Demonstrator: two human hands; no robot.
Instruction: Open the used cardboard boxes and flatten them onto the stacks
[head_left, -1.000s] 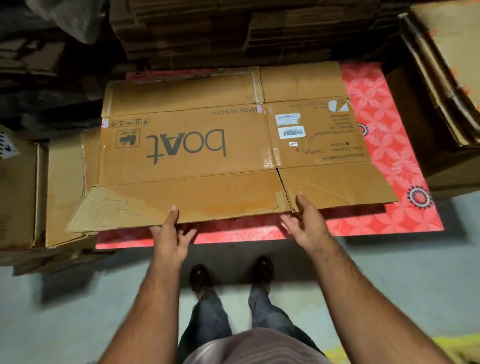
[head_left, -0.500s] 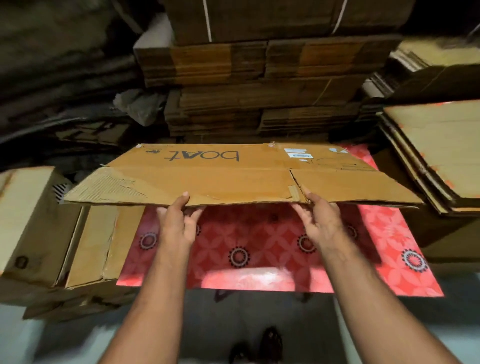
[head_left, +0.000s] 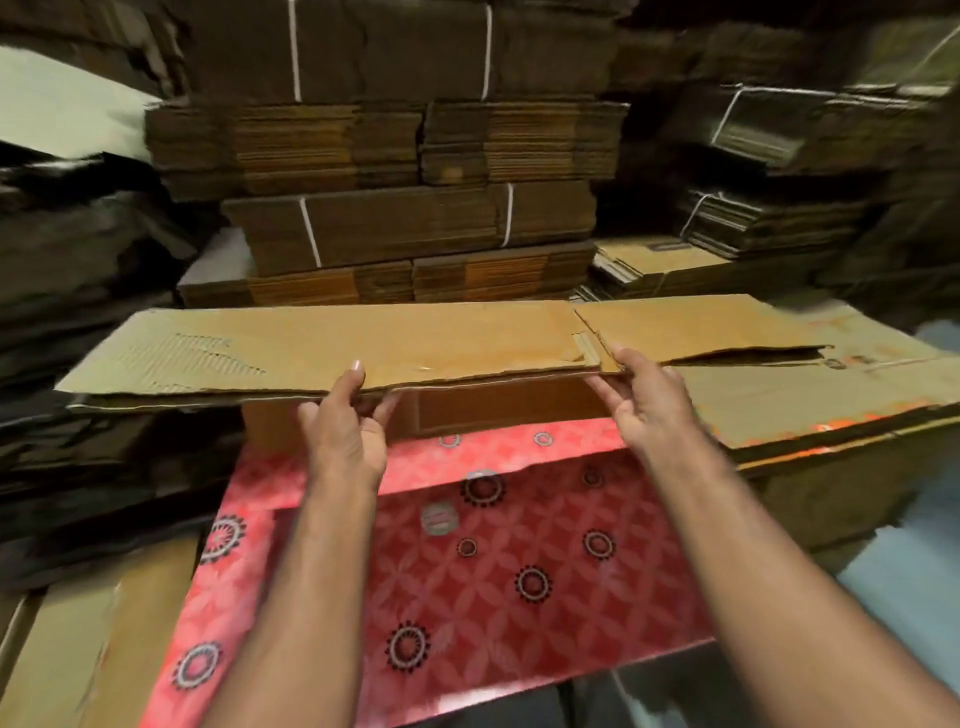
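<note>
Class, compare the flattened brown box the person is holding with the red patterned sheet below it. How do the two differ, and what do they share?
The flattened brown box is plain brown; the red patterned sheet is red with dark ring motifs. The box is held in the air, gripped at its near edge by the left hand and right hand; the sheet lies low beneath the arms, untouched. The box's top layer is torn, showing corrugation; the sheet's surface looks intact. Both lie flat.

Both bare forearms are extended forward, the left hand (head_left: 347, 435) and right hand (head_left: 643, 401) raised with thumbs on top and fingers curled beneath.
</note>
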